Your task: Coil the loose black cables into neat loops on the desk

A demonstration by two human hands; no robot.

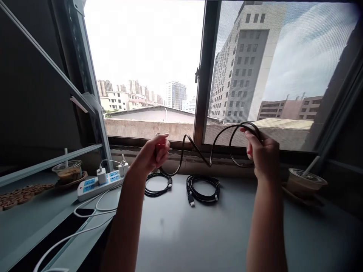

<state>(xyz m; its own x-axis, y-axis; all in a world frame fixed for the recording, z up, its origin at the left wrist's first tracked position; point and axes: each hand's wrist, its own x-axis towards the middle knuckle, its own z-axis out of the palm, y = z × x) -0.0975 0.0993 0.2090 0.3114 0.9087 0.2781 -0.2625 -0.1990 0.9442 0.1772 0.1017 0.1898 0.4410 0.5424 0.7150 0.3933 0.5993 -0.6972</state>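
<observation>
A dark cable (196, 149) hangs in loose waves between my two hands, above the table. My left hand (157, 153) is closed around one stretch of it, thumb on top. In my right hand (261, 149) the cable is gripped where it forms a loop or two. Two black coiled cables lie on the table below: a smaller coil (155, 195) near my left hand, and a larger coil (200, 198) with its pale-tipped connectors showing at the front. The ends of the held cable cannot be made out.
A white power strip (85, 194) with chargers and white cords (85, 215) stands at the left. Lidded drink cups stand on each side, the left cup (68, 172) and the right cup (304, 182). A window frame (206, 75) rises behind the grey table (195, 238).
</observation>
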